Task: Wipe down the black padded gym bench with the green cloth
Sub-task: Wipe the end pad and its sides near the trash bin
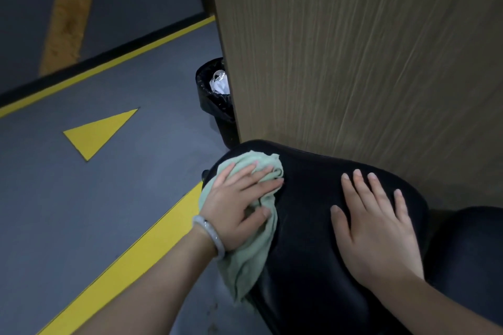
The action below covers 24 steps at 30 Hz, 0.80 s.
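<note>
On black padded bench (313, 226), crumpled pale-green cloth (245, 258) drapes over edge.

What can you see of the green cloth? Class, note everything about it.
The cloth is pale green, soft and towel-like, crumpled into loose folds. It lies on the left edge of the black bench, its top bunched on the pad and its lower part hanging over the side toward the floor. The left hand presses flat on it, fingers spread, thumb against a fold. The right hand rests on the bench apart from it.
</note>
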Available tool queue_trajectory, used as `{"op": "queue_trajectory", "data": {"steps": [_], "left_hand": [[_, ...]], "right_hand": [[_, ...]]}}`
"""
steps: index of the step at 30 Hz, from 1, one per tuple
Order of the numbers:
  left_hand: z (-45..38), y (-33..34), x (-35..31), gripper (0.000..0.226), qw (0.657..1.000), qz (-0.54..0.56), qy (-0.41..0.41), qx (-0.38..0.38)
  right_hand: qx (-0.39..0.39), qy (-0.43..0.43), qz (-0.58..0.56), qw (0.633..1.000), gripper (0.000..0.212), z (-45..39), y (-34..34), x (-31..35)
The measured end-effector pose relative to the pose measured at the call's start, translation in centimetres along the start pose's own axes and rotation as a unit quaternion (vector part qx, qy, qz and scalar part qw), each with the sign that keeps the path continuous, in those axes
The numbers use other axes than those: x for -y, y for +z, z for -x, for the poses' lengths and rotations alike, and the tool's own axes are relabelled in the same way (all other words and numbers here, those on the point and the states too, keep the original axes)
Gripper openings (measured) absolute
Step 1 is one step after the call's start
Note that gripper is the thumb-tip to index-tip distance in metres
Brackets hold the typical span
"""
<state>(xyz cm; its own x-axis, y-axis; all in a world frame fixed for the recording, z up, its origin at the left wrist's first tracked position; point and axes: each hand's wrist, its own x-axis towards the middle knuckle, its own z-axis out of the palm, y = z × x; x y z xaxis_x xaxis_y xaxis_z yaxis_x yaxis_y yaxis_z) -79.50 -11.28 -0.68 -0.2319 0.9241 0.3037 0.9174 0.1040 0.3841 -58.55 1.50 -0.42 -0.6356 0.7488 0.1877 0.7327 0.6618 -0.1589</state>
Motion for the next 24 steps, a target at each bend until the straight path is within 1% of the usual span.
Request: {"op": "queue_trajectory", "data": {"steps": [3,6,8,10,16,21,24], "left_hand": [[-0.6,-0.7,0.8,0.053,0.999,-0.009,-0.032,0.000],[-0.4,-0.7,0.1,0.055,0.997,-0.022,-0.075,-0.010],[0.2,0.0,-0.8,0.055,0.995,-0.033,-0.095,-0.024],[0.8,0.7,-1.8,0.053,0.994,-0.040,-0.098,-0.039],[2.3,2.2,-4.8,0.052,0.991,-0.039,-0.107,-0.071],[3.2,2.9,-7.4,0.058,0.987,-0.064,-0.138,-0.049],[4.1,3.6,-9.0,0.055,0.984,-0.090,-0.144,-0.061]], "right_hand": [[0.014,0.003,-0.007,1.000,0.073,0.0,-0.3,0.2],[0.036,0.004,-0.006,0.999,0.078,-0.1,-0.9,0.5],[0.044,0.009,-0.007,0.999,0.075,0.0,-1.2,0.7],[0.054,0.014,-0.005,0.998,0.066,0.0,-1.6,0.9],[0.073,0.014,-0.001,0.997,0.063,0.1,-1.8,0.8],[0.095,0.012,0.007,0.995,0.061,0.0,-1.9,0.8],[0.115,-0.001,0.011,0.993,0.061,0.0,-2.1,0.7]]}}
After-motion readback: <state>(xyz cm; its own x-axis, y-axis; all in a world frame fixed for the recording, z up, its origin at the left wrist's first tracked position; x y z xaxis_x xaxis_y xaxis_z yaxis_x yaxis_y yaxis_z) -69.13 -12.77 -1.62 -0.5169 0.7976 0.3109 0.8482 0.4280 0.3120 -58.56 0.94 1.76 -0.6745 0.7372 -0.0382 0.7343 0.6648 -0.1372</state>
